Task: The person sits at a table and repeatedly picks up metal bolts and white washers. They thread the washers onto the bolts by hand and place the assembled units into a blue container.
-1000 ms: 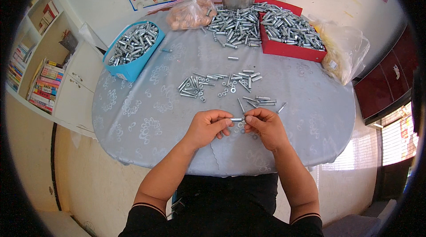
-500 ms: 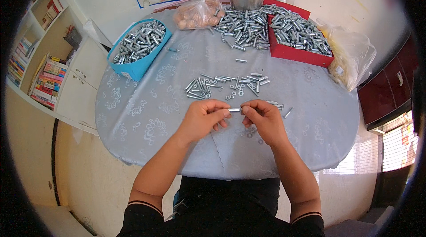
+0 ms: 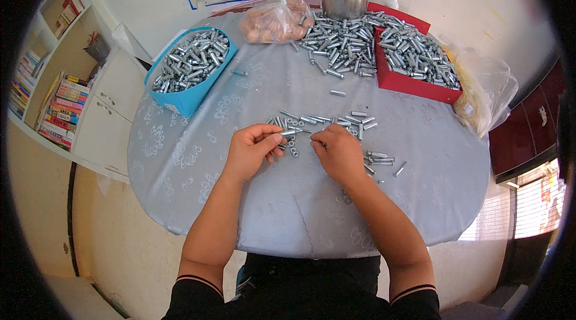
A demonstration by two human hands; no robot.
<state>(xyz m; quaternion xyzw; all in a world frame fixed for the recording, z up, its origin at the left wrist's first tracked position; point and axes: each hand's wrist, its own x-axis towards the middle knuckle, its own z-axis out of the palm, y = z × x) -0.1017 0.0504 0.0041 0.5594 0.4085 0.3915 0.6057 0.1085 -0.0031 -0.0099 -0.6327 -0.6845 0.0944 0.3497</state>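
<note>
The left hand [image 3: 251,151] has its fingers [image 3: 271,137] clamped on a small metal sleeve [image 3: 289,132], held level above the bench [image 3: 420,158]. The right hand [image 3: 338,151] sits just beside it, fingers curled together near the sleeve's free end; whether they pinch anything cannot be told. Loose metal pieces [image 3: 336,121] lie just beyond both sets of fingers, more [image 3: 379,158] just right of the right fingers.

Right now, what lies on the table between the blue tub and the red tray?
In the head view, between the blue tub and the red tray: a heap of loose metal sleeves and a clear bag.
</note>
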